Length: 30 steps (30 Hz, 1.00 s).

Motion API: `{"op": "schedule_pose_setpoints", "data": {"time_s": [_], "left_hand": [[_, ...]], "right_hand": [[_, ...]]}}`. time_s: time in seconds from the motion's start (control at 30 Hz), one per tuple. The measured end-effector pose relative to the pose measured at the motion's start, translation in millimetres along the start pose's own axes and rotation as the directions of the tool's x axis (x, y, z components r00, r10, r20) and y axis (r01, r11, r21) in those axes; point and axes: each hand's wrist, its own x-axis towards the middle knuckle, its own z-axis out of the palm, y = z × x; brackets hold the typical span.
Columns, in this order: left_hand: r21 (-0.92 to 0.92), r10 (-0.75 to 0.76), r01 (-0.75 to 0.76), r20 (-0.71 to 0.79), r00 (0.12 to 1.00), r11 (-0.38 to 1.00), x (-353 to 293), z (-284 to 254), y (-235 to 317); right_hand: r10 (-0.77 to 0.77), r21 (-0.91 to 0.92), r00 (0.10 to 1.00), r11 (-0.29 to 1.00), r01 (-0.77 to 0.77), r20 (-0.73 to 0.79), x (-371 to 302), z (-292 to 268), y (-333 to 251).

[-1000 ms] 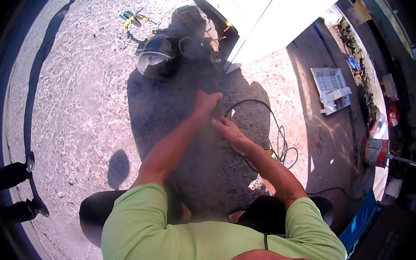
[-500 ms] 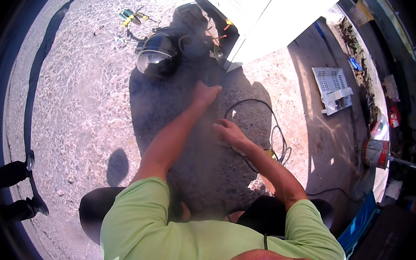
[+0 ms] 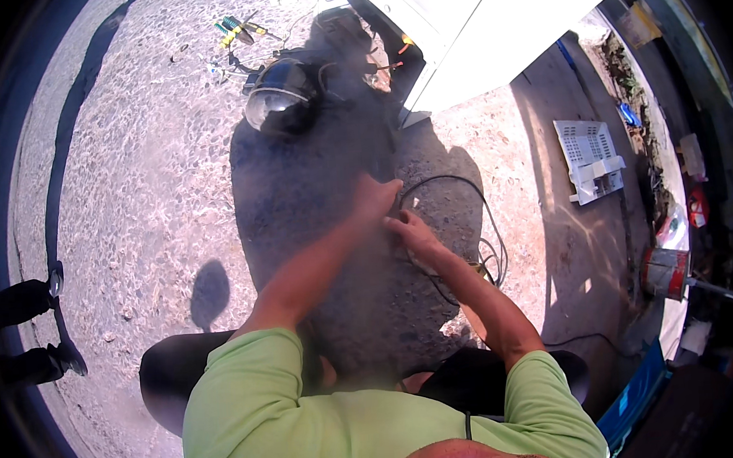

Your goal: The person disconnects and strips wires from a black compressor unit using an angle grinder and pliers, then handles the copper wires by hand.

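Low over the shaded ground, my left hand (image 3: pixel 377 196) is closed, its thumb toward the right. My right hand (image 3: pixel 418 236) is just nearer, with bent fingers almost touching the left. Something dark lies between them; haze and shadow hide what it is. A black cable (image 3: pixel 490 213) loops out from beside the hands to the right. Beyond them rests a black, dome-shaped compressor-like part (image 3: pixel 279 100) with a shiny top. The white appliance cabinet (image 3: pixel 489 45) stands at the far right of it, orange-tipped pipes (image 3: pixel 406 42) showing at its dark opening.
Pliers (image 3: pixel 237 29) with coloured handles lie at the far left. A white plastic basket-like part (image 3: pixel 589 157) and a red-and-grey can (image 3: pixel 665 273) are on the right. Another person's shoes (image 3: pixel 65 358) stand at the left edge. Grey haze hangs over the ground.
My left hand has drawn back toward me and met the right hand. A round disc seen beside the cabinet's corner no longer shows there.
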Motion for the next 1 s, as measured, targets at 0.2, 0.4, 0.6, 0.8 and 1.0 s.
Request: {"op": "schedule_pose_setpoints", "data": {"time_s": [0.2,0.4,0.6,0.8,1.0], "left_hand": [[-0.092,-0.12,0.126,0.067,0.99,0.988,-9,-8,5],[-0.148,-0.058,0.053,-0.033,0.998,0.988,-18,-5,5],[-0.095,-0.129,0.13,0.015,0.992,0.987,-12,-10,8],[-0.596,-0.199,0.399,0.374,0.906,0.696,19,-6,-13],[-0.69,-0.09,0.387,0.425,0.9,0.612,14,-5,-1]], "right_hand": [[0.005,0.066,1.0,0.998,-0.007,0.021,9,8,23],[0.021,0.185,0.998,0.982,-0.032,0.063,13,10,33],[-0.029,0.247,0.994,0.969,0.002,0.107,-5,12,6],[-0.157,0.501,0.947,0.866,-0.005,0.28,-6,-12,10],[-0.127,0.532,0.942,0.845,-0.061,0.31,-2,-17,5]]}}
